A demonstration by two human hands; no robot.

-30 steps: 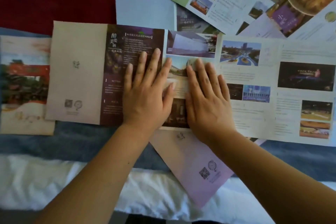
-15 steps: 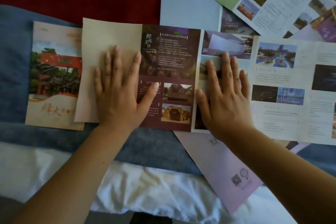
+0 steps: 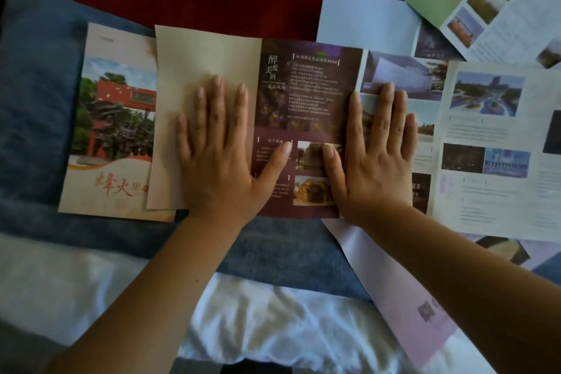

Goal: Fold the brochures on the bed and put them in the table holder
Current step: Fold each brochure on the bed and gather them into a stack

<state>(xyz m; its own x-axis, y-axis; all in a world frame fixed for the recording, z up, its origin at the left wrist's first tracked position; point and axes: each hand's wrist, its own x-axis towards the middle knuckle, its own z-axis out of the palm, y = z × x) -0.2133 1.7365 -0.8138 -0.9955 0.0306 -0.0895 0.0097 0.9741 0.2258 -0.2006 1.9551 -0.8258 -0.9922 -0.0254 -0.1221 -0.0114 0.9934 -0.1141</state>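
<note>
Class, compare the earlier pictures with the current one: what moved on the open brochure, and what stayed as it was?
The left hand slid leftward off the maroon panel onto the beige panel, leaving only its thumb on the maroon. The right hand edged slightly left, and its thumb now lies on the maroon panel. Nothing was taken hold of or let go. Both hands stay flat and the panels stay unfolded.

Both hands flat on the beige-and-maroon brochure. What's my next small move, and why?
Probably lift the beige panel by its left edge with the left hand and fold it over the maroon panel: both lie flat, unfolded, and the right hand pins the opposite crease.
</note>
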